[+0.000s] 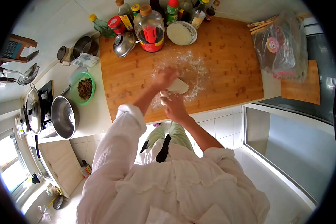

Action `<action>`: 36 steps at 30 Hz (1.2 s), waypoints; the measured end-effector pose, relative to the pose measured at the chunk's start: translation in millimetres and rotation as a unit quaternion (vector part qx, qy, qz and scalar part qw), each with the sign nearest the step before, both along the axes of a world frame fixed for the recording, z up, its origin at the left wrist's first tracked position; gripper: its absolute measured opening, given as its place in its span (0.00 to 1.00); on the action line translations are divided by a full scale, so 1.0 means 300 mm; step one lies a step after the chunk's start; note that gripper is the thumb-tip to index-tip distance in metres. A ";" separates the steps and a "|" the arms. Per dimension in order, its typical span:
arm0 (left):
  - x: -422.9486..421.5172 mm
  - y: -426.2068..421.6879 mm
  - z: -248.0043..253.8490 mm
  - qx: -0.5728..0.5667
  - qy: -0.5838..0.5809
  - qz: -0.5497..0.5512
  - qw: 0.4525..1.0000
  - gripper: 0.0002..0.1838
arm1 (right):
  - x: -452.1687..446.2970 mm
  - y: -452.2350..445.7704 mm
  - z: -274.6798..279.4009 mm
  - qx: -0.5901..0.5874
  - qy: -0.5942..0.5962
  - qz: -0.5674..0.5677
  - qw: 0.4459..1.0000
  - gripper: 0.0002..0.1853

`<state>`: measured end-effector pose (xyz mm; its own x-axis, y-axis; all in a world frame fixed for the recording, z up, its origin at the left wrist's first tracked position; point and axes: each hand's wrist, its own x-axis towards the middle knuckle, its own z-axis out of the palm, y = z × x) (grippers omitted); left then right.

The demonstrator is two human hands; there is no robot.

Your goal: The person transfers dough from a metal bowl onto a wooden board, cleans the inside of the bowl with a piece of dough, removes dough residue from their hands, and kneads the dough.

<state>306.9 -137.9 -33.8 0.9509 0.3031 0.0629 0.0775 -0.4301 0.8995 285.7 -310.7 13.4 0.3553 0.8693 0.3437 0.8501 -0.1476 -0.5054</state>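
Observation:
A pale, flattened piece of dough (180, 87) lies on the large wooden board (227, 67), with white flour (192, 61) scattered around it. My left hand (165, 78) is at the dough's upper left side, smeared by motion, so its fingers are not clear. Close to the dough's lower edge, my right hand (174, 106) has its fingers curled together. Whitish dough shows at these fingertips, and they seem to pinch it. A white bowl of flour (180, 33) stands at the back of the board.
Bottles, a large jar (149, 28) and a metal lid (124, 44) line the board's back left. Further left are a green bowl of brown filling (82, 88), a steel bowl (63, 116) and a lidded pan (34, 110). A plastic bag (282, 48) lies at right.

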 end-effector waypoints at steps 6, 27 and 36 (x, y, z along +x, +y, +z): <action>-0.156 -0.109 0.033 0.129 -0.036 0.036 0.990 0.13 | 0.169 -0.011 0.041 0.082 0.099 -0.293 0.948 0.21; 0.109 0.152 -0.129 -0.180 0.095 0.065 0.977 0.20 | 0.553 0.246 -0.131 -0.181 0.357 -0.166 0.901 0.14; -0.031 0.005 0.006 0.312 0.092 0.022 0.945 0.17 | 0.435 0.135 -0.200 0.006 0.188 -0.255 0.948 0.13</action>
<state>297.7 -136.3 -32.0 0.9506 0.3007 0.0775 0.2377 -0.8652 0.4416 416.3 -270.2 -46.6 0.8277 0.5487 0.1176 0.4290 -0.4836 -0.7629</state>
